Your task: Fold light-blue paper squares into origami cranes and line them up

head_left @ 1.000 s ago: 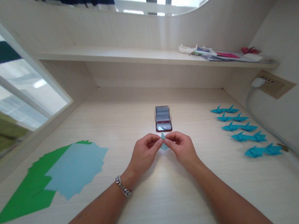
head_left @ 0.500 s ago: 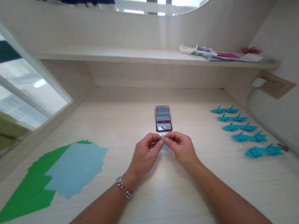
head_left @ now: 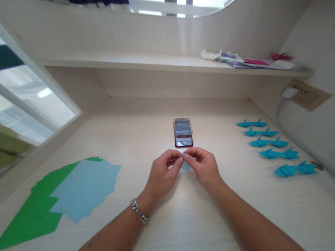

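Observation:
My left hand (head_left: 163, 173) and my right hand (head_left: 203, 166) meet at the middle of the desk, fingertips pinched together on a small folded piece of light blue paper (head_left: 185, 165). Only a sliver of the paper shows between the fingers. A metal bracelet (head_left: 138, 211) sits on my left wrist. Just beyond the hands a phone (head_left: 183, 134) lies flat on the desk.
Sheets of light blue paper (head_left: 85, 188) lie over green paper (head_left: 27, 219) at the left. Several folded blue paper cranes (head_left: 276, 148) lie in pairs at the right. A wall socket with a plug and cable (head_left: 291, 92) is at the far right. Papers (head_left: 243, 62) lie on the shelf.
The folded paper's tip has sunk lower between my fingers, and less of it shows. Both hands have stayed nearly in place.

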Available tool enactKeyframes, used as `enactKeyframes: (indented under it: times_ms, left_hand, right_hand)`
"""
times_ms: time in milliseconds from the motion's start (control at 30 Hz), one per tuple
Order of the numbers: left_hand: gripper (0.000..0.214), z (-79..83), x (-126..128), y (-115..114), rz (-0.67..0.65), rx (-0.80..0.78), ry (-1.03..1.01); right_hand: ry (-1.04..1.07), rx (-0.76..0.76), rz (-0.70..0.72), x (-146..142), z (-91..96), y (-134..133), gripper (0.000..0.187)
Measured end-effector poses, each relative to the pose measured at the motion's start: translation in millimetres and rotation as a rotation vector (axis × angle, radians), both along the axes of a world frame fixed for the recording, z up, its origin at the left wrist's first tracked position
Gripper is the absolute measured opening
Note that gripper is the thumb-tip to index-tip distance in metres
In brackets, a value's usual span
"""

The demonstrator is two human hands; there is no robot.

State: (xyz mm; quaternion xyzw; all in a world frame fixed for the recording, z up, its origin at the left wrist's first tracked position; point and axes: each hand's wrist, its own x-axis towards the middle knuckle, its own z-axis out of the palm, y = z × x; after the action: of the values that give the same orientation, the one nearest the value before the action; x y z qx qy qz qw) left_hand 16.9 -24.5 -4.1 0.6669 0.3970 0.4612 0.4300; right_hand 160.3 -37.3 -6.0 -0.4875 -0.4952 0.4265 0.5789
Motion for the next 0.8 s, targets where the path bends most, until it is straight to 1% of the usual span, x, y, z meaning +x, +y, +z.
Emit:
enactKeyframes:
  times_ms: [333,600,800]
  left_hand:
    - [0.013,-0.9,0.5,-1.7,0.063,0.028,0.015]
    - [0.014,-3.5,0.4,1.0,0.058,-0.002,-0.042]
    - [0.016,-1.7,1.5,-0.2,0.053,-0.01,-0.07]
  right_hand:
    - [0.033,0.002,0.027,-2.1,-1.3,-0.6,0.012]
    - [0.069,0.025,0.025,-4.6,-2.2,-0.7,0.011]
    - [0.111,0.013,0.006,-5.2,-0.5,-0.4,0.014]
